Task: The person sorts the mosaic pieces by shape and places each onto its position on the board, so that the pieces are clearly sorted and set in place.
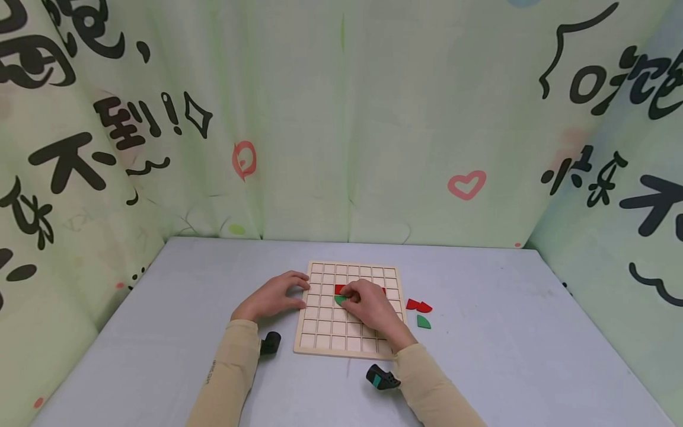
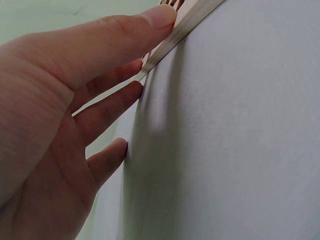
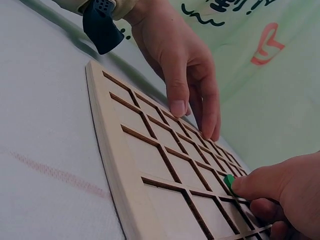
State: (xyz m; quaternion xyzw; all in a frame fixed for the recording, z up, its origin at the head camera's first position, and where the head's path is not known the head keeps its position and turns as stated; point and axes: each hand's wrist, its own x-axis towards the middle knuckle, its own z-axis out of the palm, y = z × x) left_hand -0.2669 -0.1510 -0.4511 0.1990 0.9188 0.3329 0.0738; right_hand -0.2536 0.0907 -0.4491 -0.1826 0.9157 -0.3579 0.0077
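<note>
A wooden grid board (image 1: pixel 331 341) lies flat on the grey table. My left hand (image 1: pixel 274 296) rests on the board's left edge with straight fingers; its thumb (image 2: pixel 150 22) touches the board's rim (image 2: pixel 192 22). My right hand (image 1: pixel 368 305) is over the middle of the board with curled fingers and pinches a small green piece (image 1: pixel 338 300) down in a cell. In the right wrist view a fingertip covers most of the green piece (image 3: pixel 228 180). A red piece (image 1: pixel 339 289) sits in the cell just behind it. More red shows past the knuckles.
Two red pieces (image 1: pixel 412 304) (image 1: pixel 425 307) and one green piece (image 1: pixel 423 322) lie loose on the table right of the board. Patterned green cloth walls (image 1: pixel 341 118) close in the table on three sides. A faint pink mark (image 3: pixel 55 172) is on the tabletop.
</note>
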